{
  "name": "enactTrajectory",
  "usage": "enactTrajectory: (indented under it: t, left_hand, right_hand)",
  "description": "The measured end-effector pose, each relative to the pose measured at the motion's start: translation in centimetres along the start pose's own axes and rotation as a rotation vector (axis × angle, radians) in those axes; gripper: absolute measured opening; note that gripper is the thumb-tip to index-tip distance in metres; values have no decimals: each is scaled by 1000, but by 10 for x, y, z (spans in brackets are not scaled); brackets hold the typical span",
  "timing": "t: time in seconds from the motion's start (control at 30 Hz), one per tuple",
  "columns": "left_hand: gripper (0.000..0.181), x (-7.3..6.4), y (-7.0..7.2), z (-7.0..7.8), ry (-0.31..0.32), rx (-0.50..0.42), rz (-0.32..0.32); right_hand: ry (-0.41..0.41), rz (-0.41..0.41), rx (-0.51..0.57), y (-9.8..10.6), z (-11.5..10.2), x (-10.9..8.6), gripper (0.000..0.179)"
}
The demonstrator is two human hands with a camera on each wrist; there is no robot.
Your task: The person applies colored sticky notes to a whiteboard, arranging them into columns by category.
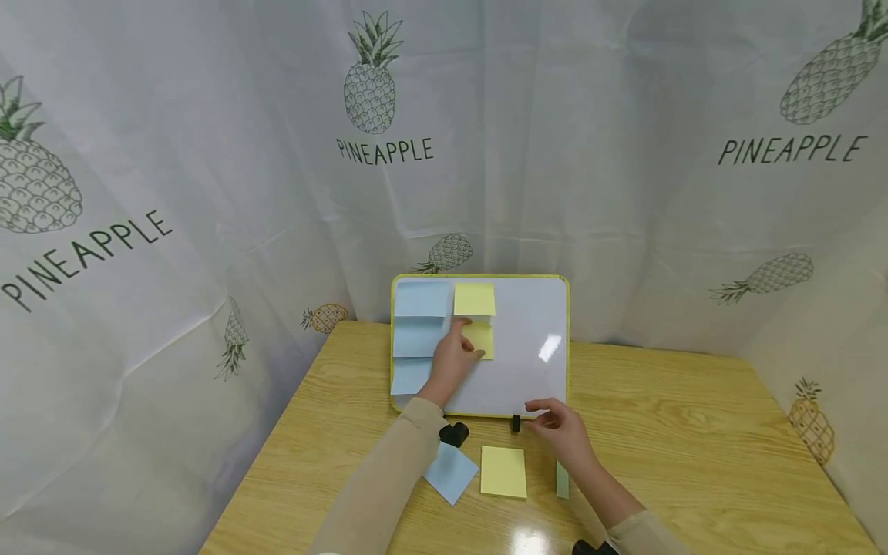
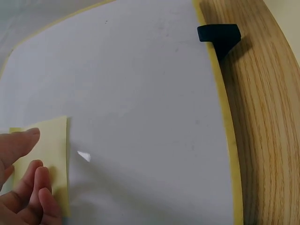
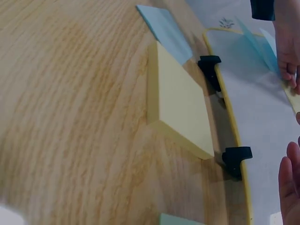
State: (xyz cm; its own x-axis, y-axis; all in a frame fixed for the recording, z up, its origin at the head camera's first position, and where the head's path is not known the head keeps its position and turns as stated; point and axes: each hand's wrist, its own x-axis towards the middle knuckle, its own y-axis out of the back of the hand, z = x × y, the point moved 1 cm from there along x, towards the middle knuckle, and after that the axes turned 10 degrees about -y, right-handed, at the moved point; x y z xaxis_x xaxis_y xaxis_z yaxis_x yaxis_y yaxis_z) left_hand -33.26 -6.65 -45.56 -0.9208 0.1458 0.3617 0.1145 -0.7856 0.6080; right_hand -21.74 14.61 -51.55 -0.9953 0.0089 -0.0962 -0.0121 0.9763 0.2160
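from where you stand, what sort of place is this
Probably a curtained-off tabletop work area: a pineapple-print curtain hangs behind a wood-grain table, which bears a whiteboard with sticky notes on it.

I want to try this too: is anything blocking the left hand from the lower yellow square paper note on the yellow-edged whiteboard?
No, nothing visible. The left hand is right at the lower yellow square paper note, its fingers over the paper, with nothing between.

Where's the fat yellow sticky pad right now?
In the head view, the yellow pad lies low, right of centre, on the table before the whiteboard, with blue paper to its left and a green strip right.
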Motion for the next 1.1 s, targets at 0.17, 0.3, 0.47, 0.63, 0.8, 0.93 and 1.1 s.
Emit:
enactTrajectory:
  t: [0.17,0.3,0.47,0.63,0.8,0.93,1.1]
  left_hand:
    - [66,3,-3,2,-8,30,-42]
    - [67,6,-5,3,-12,65,-67]
    - [69,9,-7,6,-17,100,-102]
    - [70,10,-7,9,-29,128,-140]
    - [73,11,-8,12,-33,156,-170]
    - [77,10,-10,14,-35,171,-210]
    - [72,1,-12,17,-51,144,-294]
  right_hand:
    - [-4,-8,-29,4,6,-8,28]
    - [-18,1,-50,7,9,-16,29]
    - [-54,18,-62,10,14,-24,31]
    - [-45,25,-51,13,19,-31,34]
    - [-55,18,-43,14,24,-36,35]
    - [-90,7,-20,15,25,-39,35]
    - [-76,-18,-34,15,26,-43,35]
